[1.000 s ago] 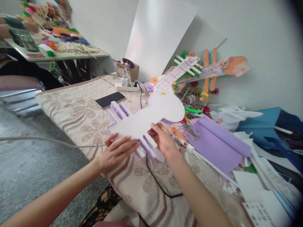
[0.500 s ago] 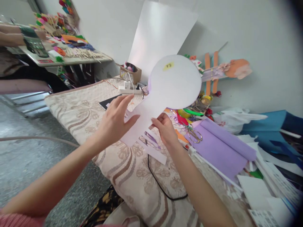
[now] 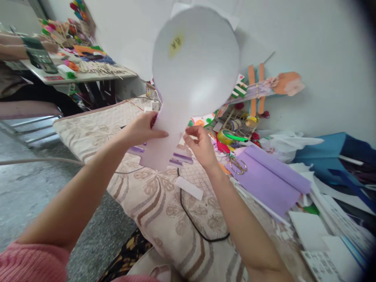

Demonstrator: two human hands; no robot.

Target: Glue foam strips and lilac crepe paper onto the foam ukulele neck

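Note:
A white paper cutout (image 3: 196, 66) with a large round top and a narrower stem stands raised in front of me. A yellow mark with writing (image 3: 176, 44) shows near its upper left. My left hand (image 3: 142, 129) grips the stem's left edge, thumb in front and the other fingers hidden behind. At the right edge my right hand (image 3: 200, 144) has thumb and fingers pinched on the cutout's side. Purple strips (image 3: 181, 157) jut out beside the stem's lower end. Below on the cloth lies a white paper strip (image 3: 189, 188).
Scissors (image 3: 237, 164) lie on purple sheet material (image 3: 264, 180) at the right. A black cord (image 3: 199, 231) crosses the patterned tablecloth (image 3: 164, 219). Green-handled tool (image 3: 235, 137), white plastic bag (image 3: 289, 145) and blue folder (image 3: 323, 152) sit behind. Another person's arms (image 3: 13, 45) show far left.
The cutout has risen and come closer, tilting more upright. My left hand has closed from spread fingers onto its left edge. My right hand has moved slightly up along with it.

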